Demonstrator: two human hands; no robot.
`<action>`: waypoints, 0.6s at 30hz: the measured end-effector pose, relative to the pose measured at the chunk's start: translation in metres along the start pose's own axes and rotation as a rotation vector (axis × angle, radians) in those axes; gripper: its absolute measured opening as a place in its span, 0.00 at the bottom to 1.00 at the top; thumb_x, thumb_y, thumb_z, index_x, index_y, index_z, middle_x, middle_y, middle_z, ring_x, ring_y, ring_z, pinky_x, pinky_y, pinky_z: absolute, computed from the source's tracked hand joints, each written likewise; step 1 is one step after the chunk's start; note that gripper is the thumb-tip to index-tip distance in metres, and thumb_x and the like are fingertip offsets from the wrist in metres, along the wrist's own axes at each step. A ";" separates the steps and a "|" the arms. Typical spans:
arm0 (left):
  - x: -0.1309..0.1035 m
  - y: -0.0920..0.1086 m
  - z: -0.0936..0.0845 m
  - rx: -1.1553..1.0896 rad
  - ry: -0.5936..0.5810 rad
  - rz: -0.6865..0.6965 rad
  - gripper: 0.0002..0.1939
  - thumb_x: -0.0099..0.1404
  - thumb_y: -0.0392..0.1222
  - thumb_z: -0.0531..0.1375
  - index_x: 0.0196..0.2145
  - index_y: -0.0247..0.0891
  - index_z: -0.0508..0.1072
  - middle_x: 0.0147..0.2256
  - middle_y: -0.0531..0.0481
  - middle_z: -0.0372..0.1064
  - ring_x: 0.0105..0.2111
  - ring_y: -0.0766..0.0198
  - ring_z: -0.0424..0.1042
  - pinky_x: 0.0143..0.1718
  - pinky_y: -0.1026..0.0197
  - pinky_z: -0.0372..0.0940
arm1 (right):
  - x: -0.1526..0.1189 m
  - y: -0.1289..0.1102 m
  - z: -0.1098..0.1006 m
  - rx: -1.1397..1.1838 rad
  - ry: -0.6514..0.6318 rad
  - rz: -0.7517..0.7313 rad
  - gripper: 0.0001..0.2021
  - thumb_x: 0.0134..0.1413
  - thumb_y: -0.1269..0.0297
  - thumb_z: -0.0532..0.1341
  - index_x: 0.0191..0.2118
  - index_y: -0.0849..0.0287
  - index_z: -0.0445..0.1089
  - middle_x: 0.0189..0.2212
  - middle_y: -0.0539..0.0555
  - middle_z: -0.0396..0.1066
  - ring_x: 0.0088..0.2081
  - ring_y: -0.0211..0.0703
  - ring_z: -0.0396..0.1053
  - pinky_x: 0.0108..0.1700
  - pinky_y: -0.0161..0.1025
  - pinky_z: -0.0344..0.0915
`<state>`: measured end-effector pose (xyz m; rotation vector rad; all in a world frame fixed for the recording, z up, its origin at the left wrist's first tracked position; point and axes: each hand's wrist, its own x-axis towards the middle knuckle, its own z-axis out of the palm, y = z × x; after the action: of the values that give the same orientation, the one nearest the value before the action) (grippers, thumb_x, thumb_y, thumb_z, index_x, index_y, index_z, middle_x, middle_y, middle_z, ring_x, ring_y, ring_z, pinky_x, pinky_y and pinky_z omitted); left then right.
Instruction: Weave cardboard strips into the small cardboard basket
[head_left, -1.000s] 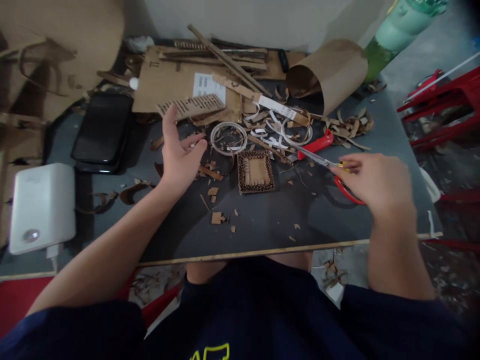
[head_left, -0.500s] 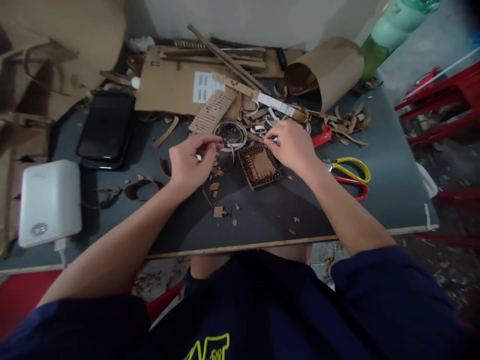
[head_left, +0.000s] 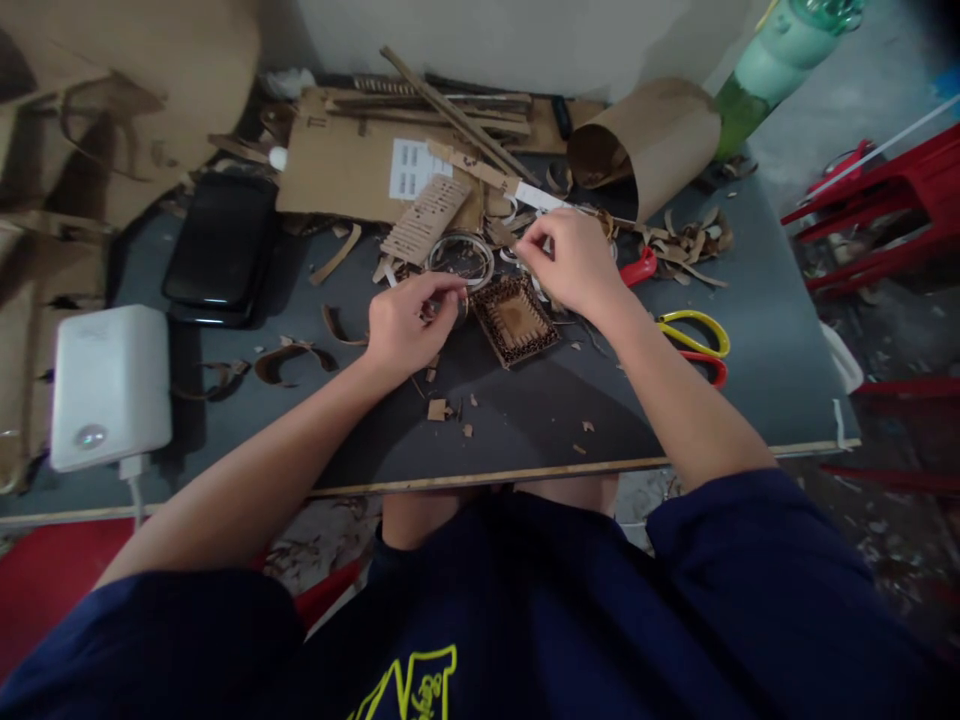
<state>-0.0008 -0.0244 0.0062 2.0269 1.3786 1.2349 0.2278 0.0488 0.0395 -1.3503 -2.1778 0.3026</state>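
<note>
A small square tray of corrugated cardboard [head_left: 516, 350] lies between my hands, its inner walls lined with short upright strips. My left hand [head_left: 416, 318] is closed in a pinch beside the tray's left corner; whatever its fingertips hold is too small to make out. Above the tray's far right side, my right hand [head_left: 574, 258] pinches what looks like a small brown cardboard piece [head_left: 501, 234]. Just behind the tray rests a roll of clear tape or a pale ring [head_left: 489, 262]. A slotted cardboard piece [head_left: 427, 220] lies beyond my left hand.
Scissors with yellow and red handles [head_left: 724, 335] lie right of my right forearm. At left are a black phone-like device [head_left: 220, 250] and a white power bank [head_left: 112, 390] with a cable. A cardboard tube [head_left: 675, 150], a green bottle [head_left: 765, 85] and cardboard scraps [head_left: 694, 245] stand farther back.
My left hand has moved right, closer to the tray's corner. My right hand has lifted up and left, away from the tray's edge. The camera view has shifted slightly.
</note>
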 end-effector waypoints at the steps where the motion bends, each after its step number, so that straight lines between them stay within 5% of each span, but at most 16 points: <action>1: 0.001 0.003 0.000 -0.025 0.006 -0.011 0.12 0.65 0.39 0.60 0.44 0.38 0.80 0.38 0.49 0.80 0.32 0.66 0.75 0.35 0.66 0.67 | -0.006 -0.006 -0.005 0.053 0.042 -0.052 0.10 0.63 0.57 0.62 0.31 0.54 0.73 0.33 0.56 0.74 0.36 0.45 0.70 0.42 0.46 0.70; 4: 0.004 0.019 -0.001 -0.151 0.038 -0.017 0.16 0.65 0.45 0.64 0.49 0.39 0.77 0.41 0.47 0.79 0.35 0.66 0.76 0.37 0.66 0.69 | -0.025 -0.029 -0.018 0.245 0.081 -0.170 0.14 0.67 0.52 0.58 0.35 0.55 0.72 0.35 0.54 0.74 0.36 0.42 0.69 0.40 0.43 0.69; 10: 0.010 0.056 -0.001 -0.377 0.019 -0.107 0.16 0.65 0.54 0.66 0.30 0.37 0.77 0.27 0.50 0.76 0.23 0.69 0.71 0.25 0.66 0.65 | -0.044 -0.057 -0.022 0.569 0.102 -0.126 0.17 0.62 0.47 0.63 0.33 0.58 0.74 0.29 0.50 0.72 0.28 0.35 0.65 0.30 0.36 0.62; 18: -0.001 0.042 0.013 -0.817 -0.133 -0.384 0.20 0.56 0.58 0.71 0.25 0.38 0.74 0.21 0.53 0.72 0.19 0.69 0.70 0.16 0.69 0.63 | -0.054 -0.046 -0.004 0.734 -0.007 -0.094 0.15 0.61 0.51 0.63 0.33 0.59 0.75 0.29 0.51 0.74 0.29 0.35 0.67 0.28 0.34 0.63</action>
<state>0.0327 -0.0413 0.0291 1.1922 0.9121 1.1881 0.2137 -0.0211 0.0461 -0.8240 -1.8360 0.9559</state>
